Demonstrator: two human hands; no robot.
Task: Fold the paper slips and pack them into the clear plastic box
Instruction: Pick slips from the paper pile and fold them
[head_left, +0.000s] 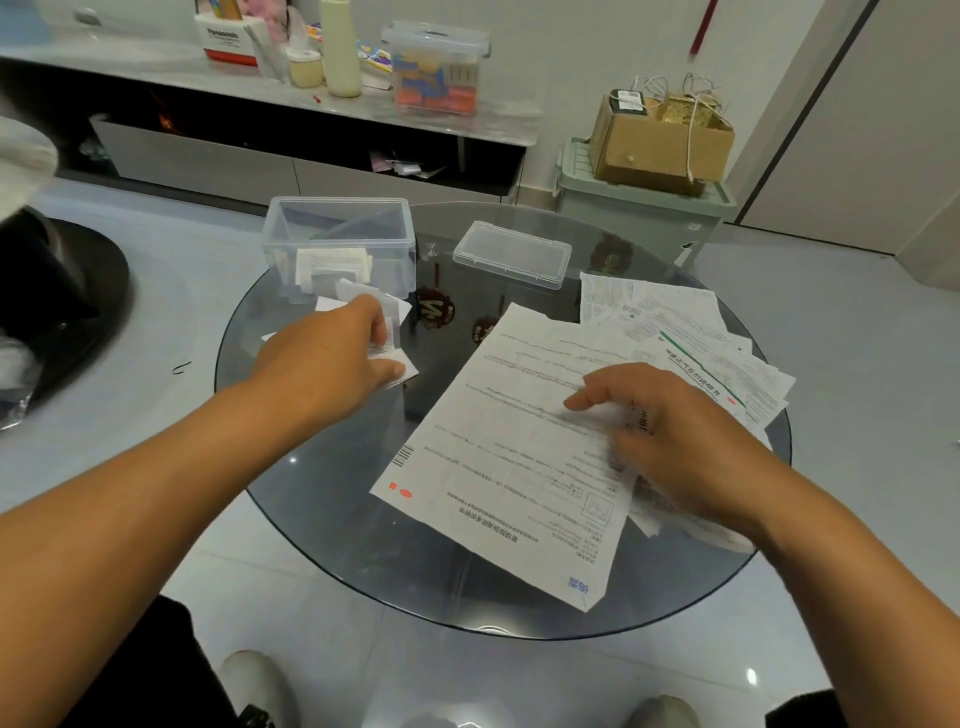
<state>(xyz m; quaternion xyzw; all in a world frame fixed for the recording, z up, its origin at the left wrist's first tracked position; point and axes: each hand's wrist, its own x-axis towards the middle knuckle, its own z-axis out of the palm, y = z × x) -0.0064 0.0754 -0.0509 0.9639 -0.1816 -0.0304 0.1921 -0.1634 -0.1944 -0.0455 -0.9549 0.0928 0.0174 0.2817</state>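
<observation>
Left hand (332, 358) is pinched shut on a wad of folded paper slips (390, 332), just in front of the open clear plastic box (340, 244), which already has some folded slips inside. Right hand (670, 441) rests with loosely curled fingers on the big printed sheet (509, 447) spread on the round glass surface (322, 499), more sheets fanned underneath.

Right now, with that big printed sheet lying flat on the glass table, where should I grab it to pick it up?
Take the large sheet by its near corner, coming from the person's side. That corner looks to overhang the table's edge, so fingers can likely slip beneath, while the right hand presses its far part.
</observation>
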